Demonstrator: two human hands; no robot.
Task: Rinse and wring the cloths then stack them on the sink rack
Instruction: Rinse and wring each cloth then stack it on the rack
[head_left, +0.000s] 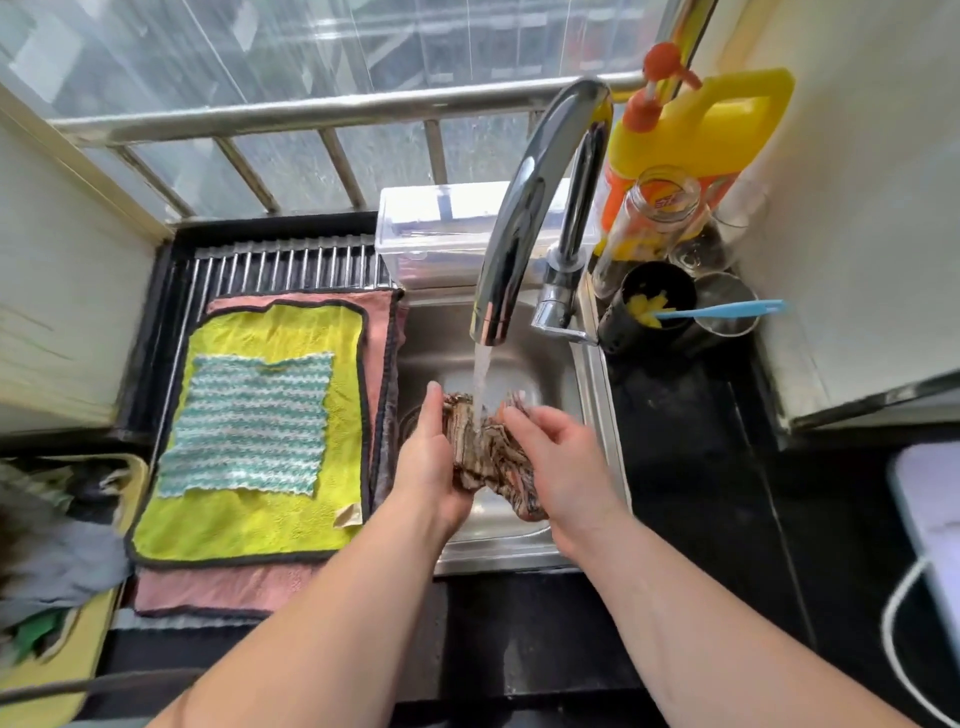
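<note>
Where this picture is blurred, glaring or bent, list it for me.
Head view: daylight comes through the window. It leaves bright streaks of glare on the faucet. The wide-angle lens bows the railing. The pile at lower left is smeared. The left hand, right hand and cloth are fairly sharp.

Bright, even daylight pours in through the window (311, 62) behind the sink (519, 551). The faucet (524, 208) carries hard white highlights, and the clear box (441, 234) glares. The black counter (701, 493) stays dark, its detail lost. The cloth (488, 452) at centre is fairly sharp; the left edge smears into blur. Wide-angle distortion bows the railing (337, 111) and walls.
</note>
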